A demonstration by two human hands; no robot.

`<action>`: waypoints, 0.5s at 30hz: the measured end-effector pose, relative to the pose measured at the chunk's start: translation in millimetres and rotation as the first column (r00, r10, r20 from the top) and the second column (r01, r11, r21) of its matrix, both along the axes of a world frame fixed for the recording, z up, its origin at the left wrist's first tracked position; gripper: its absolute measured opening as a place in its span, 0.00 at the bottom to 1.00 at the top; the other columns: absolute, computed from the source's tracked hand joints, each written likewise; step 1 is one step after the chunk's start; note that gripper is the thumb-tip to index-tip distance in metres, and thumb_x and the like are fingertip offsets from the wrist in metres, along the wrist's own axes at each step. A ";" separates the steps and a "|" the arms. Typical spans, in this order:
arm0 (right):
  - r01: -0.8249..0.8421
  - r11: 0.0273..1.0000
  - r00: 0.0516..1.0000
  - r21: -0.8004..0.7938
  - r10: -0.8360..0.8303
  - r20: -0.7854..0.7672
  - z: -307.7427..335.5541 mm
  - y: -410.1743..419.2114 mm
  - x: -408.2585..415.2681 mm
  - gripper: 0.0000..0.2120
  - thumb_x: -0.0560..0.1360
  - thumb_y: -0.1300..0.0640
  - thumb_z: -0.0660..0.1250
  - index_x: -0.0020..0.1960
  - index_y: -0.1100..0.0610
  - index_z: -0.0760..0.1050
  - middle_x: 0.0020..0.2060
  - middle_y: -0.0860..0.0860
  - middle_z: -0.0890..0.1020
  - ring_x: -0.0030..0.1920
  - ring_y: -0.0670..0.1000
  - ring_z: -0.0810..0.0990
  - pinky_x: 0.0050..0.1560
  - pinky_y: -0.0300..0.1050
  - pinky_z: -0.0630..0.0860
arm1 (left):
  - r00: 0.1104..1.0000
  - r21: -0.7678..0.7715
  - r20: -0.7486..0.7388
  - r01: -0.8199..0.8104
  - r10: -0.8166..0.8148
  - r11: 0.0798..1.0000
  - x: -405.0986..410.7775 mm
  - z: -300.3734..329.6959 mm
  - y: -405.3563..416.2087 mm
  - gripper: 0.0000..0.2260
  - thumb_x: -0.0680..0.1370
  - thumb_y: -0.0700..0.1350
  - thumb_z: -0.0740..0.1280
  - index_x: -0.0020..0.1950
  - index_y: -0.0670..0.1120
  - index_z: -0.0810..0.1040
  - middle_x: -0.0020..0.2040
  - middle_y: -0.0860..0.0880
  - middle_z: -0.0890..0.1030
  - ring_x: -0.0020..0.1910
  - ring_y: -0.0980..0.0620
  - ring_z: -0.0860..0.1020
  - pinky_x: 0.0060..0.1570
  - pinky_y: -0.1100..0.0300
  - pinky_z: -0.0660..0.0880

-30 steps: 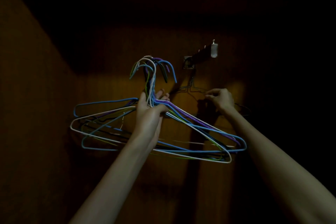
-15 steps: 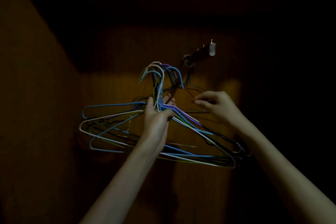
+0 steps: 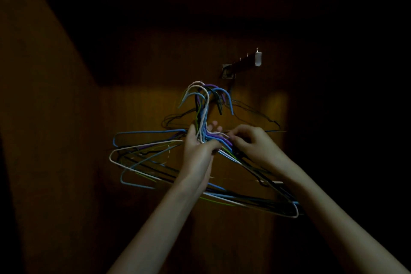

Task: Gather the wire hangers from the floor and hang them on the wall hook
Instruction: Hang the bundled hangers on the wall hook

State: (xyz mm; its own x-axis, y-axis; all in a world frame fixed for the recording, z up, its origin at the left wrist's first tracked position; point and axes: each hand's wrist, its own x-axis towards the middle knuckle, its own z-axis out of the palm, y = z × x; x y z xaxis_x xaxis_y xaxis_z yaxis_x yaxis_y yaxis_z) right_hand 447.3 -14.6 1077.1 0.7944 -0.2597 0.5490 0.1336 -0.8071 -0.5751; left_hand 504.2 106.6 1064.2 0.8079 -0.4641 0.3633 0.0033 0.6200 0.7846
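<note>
Left hand point(image 3: 201, 151) clenched round the necks of the wire hanger bundle point(image 3: 200, 162), just under the fanned hook ends point(image 3: 205, 98). Right hand point(image 3: 252, 143) curled at the same necks from the right, fingertips pinching into the strands; can't tell which wire it has. Bundle is held up in the air, below and left of the wall hook rail point(image 3: 243, 63), not on it yet. Dark hangers point(image 3: 255, 113) look already hung under the rail, behind the bundle; very dim, count unclear.

Risks, my read:
- Hook ends point different ways, so some will likely miss the rail and drop when the grip lets go.
- Right-hand fiddling could loosen the left's hold, letting outer hangers slide out.
- Frames are interlocked: pulling one drags its neighbours.
- Lifting the bundle past the hung ones could snag them or knock them off.
- Low light makes the peg hard to judge.
</note>
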 end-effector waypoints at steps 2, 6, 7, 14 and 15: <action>0.028 1.000 0.999 -0.007 -0.027 0.046 -0.3 2.9 -2.7 0.06 0.79 0.59 0.60 0.49 0.53 0.75 0.41 0.50 0.80 0.42 0.50 0.80 0.44 0.46 0.77 | 1.000 0.013 0.013 -0.008 0.008 1.000 -1.7 -0.3 2.9 0.36 0.73 0.21 0.56 0.77 0.44 0.53 0.63 0.41 0.75 0.59 0.47 0.76 0.48 0.62 0.78; 0.081 0.997 0.990 0.016 -0.082 0.111 0.3 0.3 -8.0 0.06 0.79 0.58 0.60 0.48 0.51 0.74 0.36 0.45 0.77 0.34 0.44 0.74 0.36 0.43 0.73 | 1.000 -0.001 -0.005 -0.012 0.012 1.000 -5.0 -2.1 9.4 0.37 0.73 0.21 0.55 0.77 0.45 0.50 0.67 0.39 0.71 0.60 0.45 0.75 0.60 0.55 0.72; 0.091 0.995 0.988 0.036 -0.095 0.121 0.9 -1.3 -9.8 0.06 0.79 0.58 0.60 0.48 0.50 0.74 0.35 0.45 0.77 0.33 0.43 0.73 0.34 0.39 0.71 | 1.000 -0.007 -0.006 -0.009 0.009 1.000 -4.6 -2.6 11.5 0.37 0.73 0.21 0.55 0.77 0.45 0.50 0.67 0.39 0.71 0.60 0.45 0.75 0.61 0.55 0.71; 0.068 0.987 0.990 0.144 -0.084 0.111 3.8 -14.8 -31.0 0.06 0.79 0.61 0.60 0.51 0.57 0.76 0.35 0.47 0.77 0.27 0.32 0.73 0.26 0.26 0.66 | 1.000 -0.021 -0.011 -0.024 0.024 0.999 -0.4 -3.2 18.2 0.35 0.73 0.21 0.55 0.76 0.44 0.54 0.65 0.38 0.73 0.60 0.45 0.76 0.56 0.56 0.74; 0.058 0.987 0.992 0.151 -0.074 0.105 3.7 -15.9 -33.9 0.06 0.78 0.61 0.61 0.52 0.57 0.76 0.36 0.47 0.77 0.27 0.32 0.73 0.26 0.26 0.66 | 1.000 -0.029 -0.013 -0.018 0.018 0.999 -0.9 -2.3 17.2 0.35 0.73 0.20 0.55 0.77 0.43 0.54 0.65 0.38 0.73 0.60 0.45 0.76 0.57 0.56 0.73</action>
